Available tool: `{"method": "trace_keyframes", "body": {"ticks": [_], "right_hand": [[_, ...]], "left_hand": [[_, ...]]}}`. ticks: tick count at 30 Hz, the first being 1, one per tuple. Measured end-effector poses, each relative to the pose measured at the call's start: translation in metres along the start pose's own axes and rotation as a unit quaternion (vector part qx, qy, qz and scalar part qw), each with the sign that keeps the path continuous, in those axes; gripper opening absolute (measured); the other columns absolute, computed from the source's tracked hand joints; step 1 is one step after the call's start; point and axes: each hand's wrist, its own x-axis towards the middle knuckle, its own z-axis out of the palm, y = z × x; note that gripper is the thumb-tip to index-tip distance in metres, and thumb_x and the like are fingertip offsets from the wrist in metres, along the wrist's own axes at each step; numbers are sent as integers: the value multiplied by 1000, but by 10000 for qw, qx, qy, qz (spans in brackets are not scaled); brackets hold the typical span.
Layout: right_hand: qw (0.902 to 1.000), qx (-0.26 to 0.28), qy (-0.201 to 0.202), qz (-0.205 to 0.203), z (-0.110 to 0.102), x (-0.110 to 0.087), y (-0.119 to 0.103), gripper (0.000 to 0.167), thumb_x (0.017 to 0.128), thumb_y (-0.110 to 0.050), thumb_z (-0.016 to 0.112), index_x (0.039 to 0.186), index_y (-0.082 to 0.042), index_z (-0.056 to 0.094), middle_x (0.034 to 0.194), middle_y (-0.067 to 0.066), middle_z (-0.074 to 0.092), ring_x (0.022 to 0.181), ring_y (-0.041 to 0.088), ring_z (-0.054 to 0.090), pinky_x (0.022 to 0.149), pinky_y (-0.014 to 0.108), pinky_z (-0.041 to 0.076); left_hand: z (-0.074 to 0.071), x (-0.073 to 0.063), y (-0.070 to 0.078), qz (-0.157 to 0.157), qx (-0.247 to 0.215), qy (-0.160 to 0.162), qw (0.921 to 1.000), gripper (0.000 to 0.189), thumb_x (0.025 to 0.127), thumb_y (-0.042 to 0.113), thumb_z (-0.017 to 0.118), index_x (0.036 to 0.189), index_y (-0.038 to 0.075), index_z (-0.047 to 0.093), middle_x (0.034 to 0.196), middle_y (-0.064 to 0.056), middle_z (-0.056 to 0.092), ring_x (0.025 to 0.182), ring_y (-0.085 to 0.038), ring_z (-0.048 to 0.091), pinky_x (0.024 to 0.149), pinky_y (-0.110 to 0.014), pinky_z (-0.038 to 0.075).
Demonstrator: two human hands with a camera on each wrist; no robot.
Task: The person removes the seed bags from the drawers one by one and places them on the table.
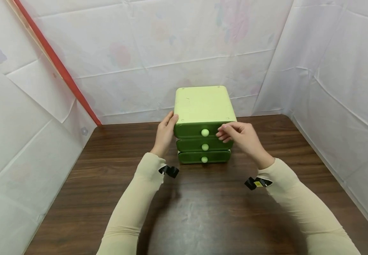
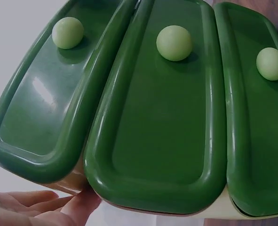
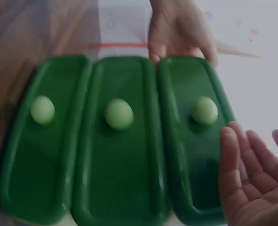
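A small light-green drawer cabinet stands on the table. Its three dark green drawer fronts each carry a round pale knob, the top knob among them. At the cabinet's upper left side, my left hand grips the casing, its digits spread over the height of the top drawer. My right hand hovers in front of the top drawer's right end, palm turned inward and fingers loosely bent. Nothing is in its grasp, and its fingertips lie just to one side of the top knob.
The dark wood table extends in front of the cabinet and to both sides. White patterned sheeting hangs behind and along the sides, with a red strip at the left. Each wrist wears a small black camera.
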Motion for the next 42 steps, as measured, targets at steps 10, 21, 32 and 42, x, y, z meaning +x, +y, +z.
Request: {"method": "trace_keyframes", "body": {"ticks": [10, 21, 32, 42], "right_hand": [[9885, 397, -555, 1352, 25, 9, 12, 47, 101, -35, 55, 107, 9, 70, 103, 23, 73, 88, 29, 73, 84, 47, 58], [9723, 997, -716, 1987, 36, 13, 14, 57, 97, -48, 57, 119, 4, 67, 110, 22, 72, 93, 26, 74, 91, 49, 54], [9671, 1080, -629, 2214, 38, 14, 13, 56, 96, -47, 60, 117, 4, 68, 100, 11, 76, 83, 15, 74, 89, 44, 56], [9653, 981, -635, 2334, 39, 0, 10, 54, 94, -47, 62, 116, 2, 70, 110, 18, 73, 87, 17, 74, 86, 40, 58]], "left_hand": [[7, 0, 0, 51, -78, 36, 10000, 67, 101, 47, 48, 156, 14, 27, 162, 0, 27, 149, -16, 25, 119, -35, 30], [8, -2, -2, 33, -172, 133, 9998, 67, 100, 47, 50, 155, 14, 30, 160, 1, 30, 148, -16, 29, 117, -35, 33], [5, -1, -2, -75, -574, -39, 9983, 65, 100, 44, 53, 155, 17, 30, 161, 0, 28, 142, -17, 39, 111, -38, 42], [2, -1, -6, -60, -321, -67, 9994, 66, 99, 50, 53, 154, 22, 32, 161, 3, 28, 147, -17, 30, 116, -41, 34]]}}
